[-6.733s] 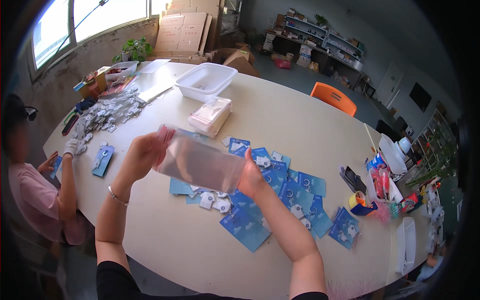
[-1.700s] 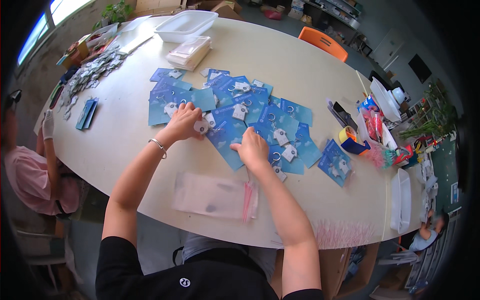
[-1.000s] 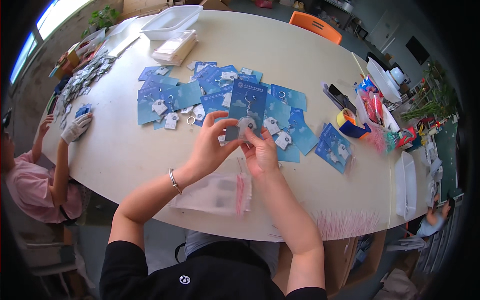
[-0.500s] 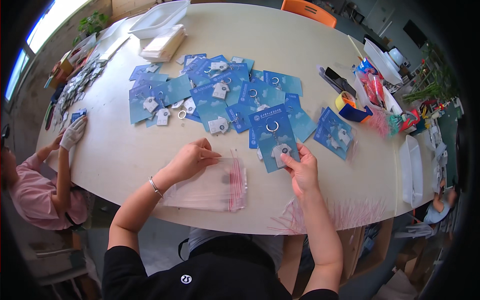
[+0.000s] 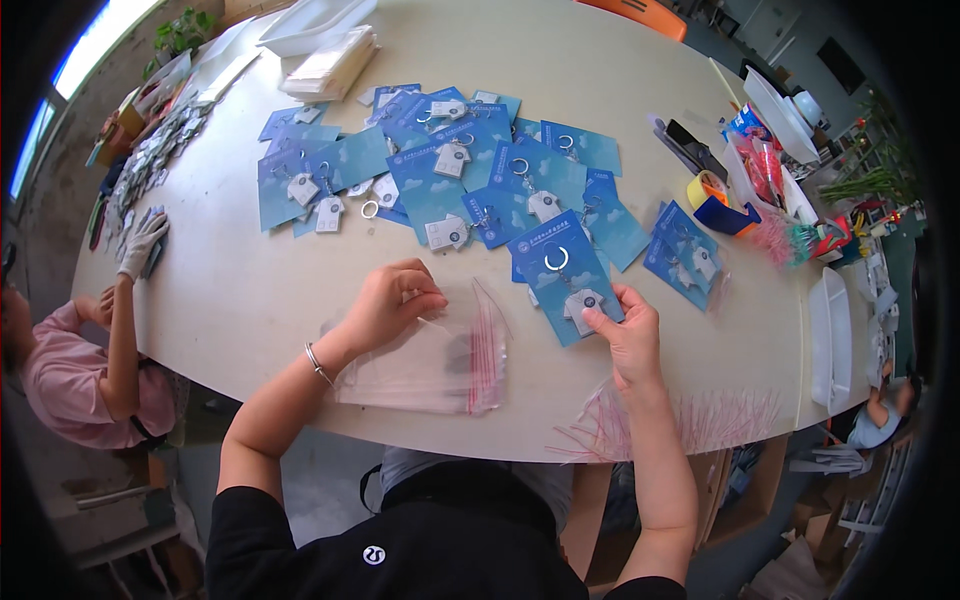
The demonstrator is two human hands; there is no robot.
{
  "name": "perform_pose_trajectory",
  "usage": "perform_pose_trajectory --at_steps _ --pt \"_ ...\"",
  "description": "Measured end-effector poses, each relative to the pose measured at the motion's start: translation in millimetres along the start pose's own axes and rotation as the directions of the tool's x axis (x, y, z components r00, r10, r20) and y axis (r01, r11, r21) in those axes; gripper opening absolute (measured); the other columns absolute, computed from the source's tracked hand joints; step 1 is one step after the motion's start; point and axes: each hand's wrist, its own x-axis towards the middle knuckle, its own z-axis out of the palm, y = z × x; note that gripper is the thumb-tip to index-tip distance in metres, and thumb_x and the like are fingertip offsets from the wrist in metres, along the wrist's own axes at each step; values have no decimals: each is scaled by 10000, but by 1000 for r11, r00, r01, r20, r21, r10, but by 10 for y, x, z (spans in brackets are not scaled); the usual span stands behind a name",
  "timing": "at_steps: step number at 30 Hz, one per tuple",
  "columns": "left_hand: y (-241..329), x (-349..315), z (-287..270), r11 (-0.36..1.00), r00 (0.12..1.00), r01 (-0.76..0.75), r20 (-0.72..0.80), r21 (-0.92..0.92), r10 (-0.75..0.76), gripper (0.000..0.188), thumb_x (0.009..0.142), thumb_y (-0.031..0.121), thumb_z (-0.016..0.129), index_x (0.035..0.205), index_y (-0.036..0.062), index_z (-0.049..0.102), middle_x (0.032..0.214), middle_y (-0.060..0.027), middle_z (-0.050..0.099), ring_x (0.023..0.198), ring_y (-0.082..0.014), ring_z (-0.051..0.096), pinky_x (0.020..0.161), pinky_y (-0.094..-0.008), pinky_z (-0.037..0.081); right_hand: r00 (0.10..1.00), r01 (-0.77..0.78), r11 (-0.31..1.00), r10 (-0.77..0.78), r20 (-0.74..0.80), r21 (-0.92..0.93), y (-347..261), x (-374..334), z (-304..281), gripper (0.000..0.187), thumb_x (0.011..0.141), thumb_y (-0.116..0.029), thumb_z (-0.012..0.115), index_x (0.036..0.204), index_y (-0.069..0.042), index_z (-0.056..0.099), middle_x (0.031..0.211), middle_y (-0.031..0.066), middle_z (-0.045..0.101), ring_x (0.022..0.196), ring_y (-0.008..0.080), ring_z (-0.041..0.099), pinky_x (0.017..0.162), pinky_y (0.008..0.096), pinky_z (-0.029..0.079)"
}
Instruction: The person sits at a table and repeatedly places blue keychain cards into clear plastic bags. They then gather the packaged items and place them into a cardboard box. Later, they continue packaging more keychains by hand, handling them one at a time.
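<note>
My right hand (image 5: 637,335) grips a blue card (image 5: 545,240) by its lower right edge, thumb on the front. A keyring with a white shirt-shaped tag (image 5: 586,308) is fixed to that card. My left hand (image 5: 400,300), fingers pinched together, is at the upper edge of a stack of clear plastic bags (image 5: 420,375) with red strips at their right end. The top bag's edge appears lifted by the fingertips, though the fingers partly hide the grip. Beyond both hands spreads a loose pile of similar blue cards (image 5: 425,185) with keyrings.
Two carded keyrings (image 5: 685,255) lie to the right, near a yellow tape roll (image 5: 706,189) and a filled white bin (image 5: 755,175). Thin clear strips with red lines (image 5: 690,425) lie by the near edge. At far left, a gloved co-worker's hand (image 5: 143,245) rests near grey pieces (image 5: 160,150).
The view has shifted slightly. My left fingers have raised the upper edge of the top bag a little. The right hand still holds the card, and the co-worker's gloved hand has moved.
</note>
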Motion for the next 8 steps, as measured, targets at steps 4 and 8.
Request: perform_pose_trajectory --at_steps 4,8 --pt "-17 7 -44 982 991 121 75 -146 -111 161 807 122 776 786 -13 691 773 -37 607 660 -118 554 615 -279 452 987 -81 994 71 144 69 -22 42 -68 437 775 79 723 1172 69 538 994 114 683 887 135 661 795 245 535" --pt "-37 0 -45 947 979 194 118 -256 -168 165 797 130 793 788 -4 697 758 -15 594 663 -96 523 616 -262 441 903 -283 958 251 350 42 -100 129 -164 486 771 81 726 1208 67 514 1042 138 680 907 152 672 833 260 547"
